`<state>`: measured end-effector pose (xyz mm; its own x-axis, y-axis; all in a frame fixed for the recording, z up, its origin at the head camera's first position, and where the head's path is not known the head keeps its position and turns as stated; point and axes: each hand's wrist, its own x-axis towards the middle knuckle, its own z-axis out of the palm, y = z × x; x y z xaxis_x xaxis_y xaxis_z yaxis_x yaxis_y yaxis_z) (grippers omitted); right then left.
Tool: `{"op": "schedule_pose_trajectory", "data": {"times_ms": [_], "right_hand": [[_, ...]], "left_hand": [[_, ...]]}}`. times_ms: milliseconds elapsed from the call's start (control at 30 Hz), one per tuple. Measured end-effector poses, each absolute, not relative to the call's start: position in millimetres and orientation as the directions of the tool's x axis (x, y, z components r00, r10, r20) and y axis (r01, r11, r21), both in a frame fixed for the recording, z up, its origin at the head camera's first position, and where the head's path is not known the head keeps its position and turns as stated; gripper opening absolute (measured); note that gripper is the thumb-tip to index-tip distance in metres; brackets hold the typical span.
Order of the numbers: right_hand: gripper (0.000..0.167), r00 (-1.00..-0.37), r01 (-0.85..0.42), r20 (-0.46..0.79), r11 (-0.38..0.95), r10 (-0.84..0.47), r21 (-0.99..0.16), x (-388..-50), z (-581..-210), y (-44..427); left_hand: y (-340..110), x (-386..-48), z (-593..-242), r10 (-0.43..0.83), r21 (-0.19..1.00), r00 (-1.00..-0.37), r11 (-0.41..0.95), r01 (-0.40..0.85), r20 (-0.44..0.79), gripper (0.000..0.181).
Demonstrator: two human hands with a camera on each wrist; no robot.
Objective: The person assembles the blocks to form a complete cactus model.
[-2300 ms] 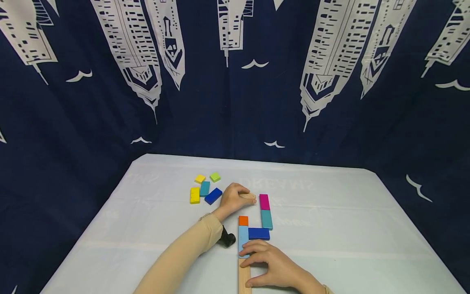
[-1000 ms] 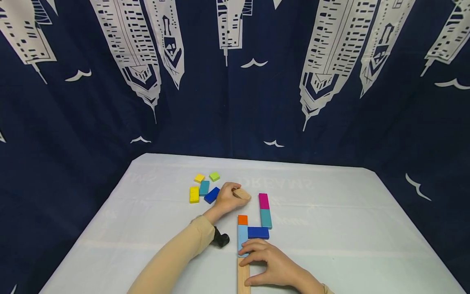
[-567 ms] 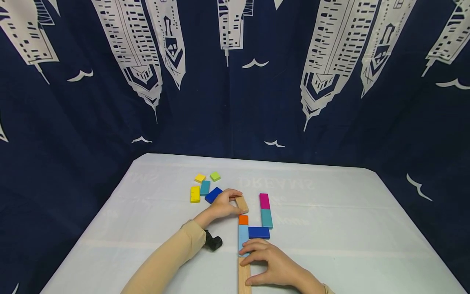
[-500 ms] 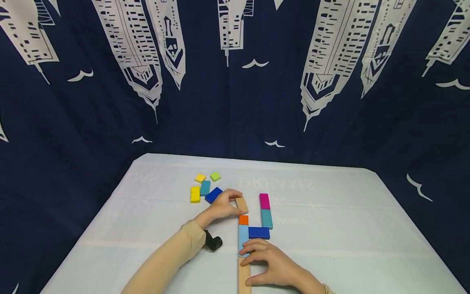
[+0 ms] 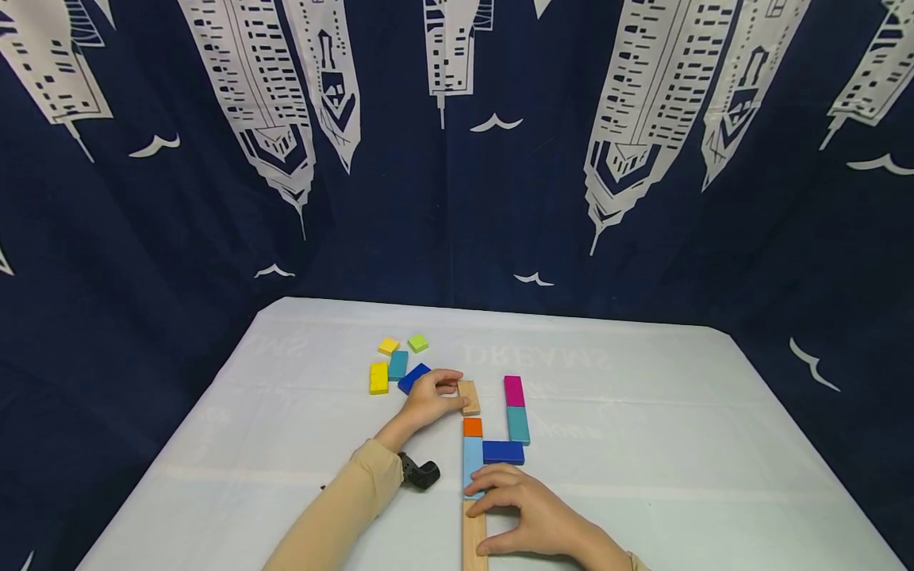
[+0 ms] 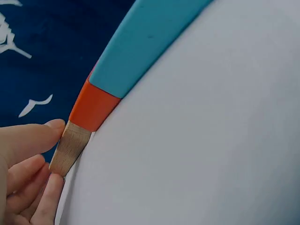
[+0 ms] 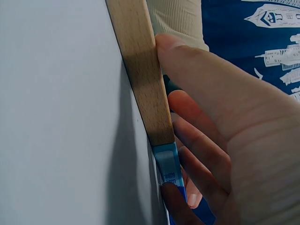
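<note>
My left hand (image 5: pixel 427 398) pinches a small plain wooden block (image 5: pixel 468 397) between thumb and fingertips. That block lies just beyond an orange block (image 5: pixel 473 427); the left wrist view shows the wooden block (image 6: pixel 71 149) against the orange one (image 6: pixel 94 108). A light blue block (image 5: pixel 473 456) follows, then a long wooden block (image 5: pixel 474 535) running off the near edge. My right hand (image 5: pixel 531 511) rests on this row, thumb and index finger on the long wooden block (image 7: pixel 143 70), other fingers at the light blue block (image 7: pixel 167 161).
A dark blue block (image 5: pixel 503 453) branches right from the row; a teal block (image 5: pixel 517 425) and a magenta block (image 5: pixel 513 391) run on from it. Several loose blocks, among them a yellow one (image 5: pixel 378 378) and a green one (image 5: pixel 418 342), lie beyond my left hand on the white table (image 5: pixel 678 444).
My left hand has brought the small wooden block nearer and leftward, turning it into line with the row beyond the orange block. My right hand has stayed in place.
</note>
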<state>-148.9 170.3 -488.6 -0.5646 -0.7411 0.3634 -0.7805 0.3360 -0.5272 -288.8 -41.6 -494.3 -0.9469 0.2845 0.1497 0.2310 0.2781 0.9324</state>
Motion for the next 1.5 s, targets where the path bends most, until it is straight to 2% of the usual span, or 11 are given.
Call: {"op": "schedule_pose_trajectory", "data": {"times_ms": [567, 700, 1000, 1500], "right_hand": [[0.033, -0.594, -0.740, 0.306, 0.355, -0.744, -0.572, -145, -488, 166], [0.034, -0.589, -0.753, 0.323, 0.356, -0.741, -0.554, -144, -488, 167], [0.034, -0.594, -0.751, 0.317, 0.368, -0.739, -0.549, -148, -489, 169], [0.033, -0.591, -0.751, 0.316, 0.364, -0.742, -0.551, -150, -489, 170]], "left_hand": [[-48, -277, -507, 0.283, 0.921, -0.922, 0.210, 0.327, 0.263, 0.036], [-46, -277, -505, 0.305, 0.897, -0.907, 0.244, 0.369, 0.290, 0.033], [-43, -280, -503, 0.330, 0.868, -0.904, 0.322, 0.378, 0.271, 0.033], [-42, -280, -504, 0.338, 0.874, -0.895, 0.287, 0.391, 0.290, 0.031]]}}
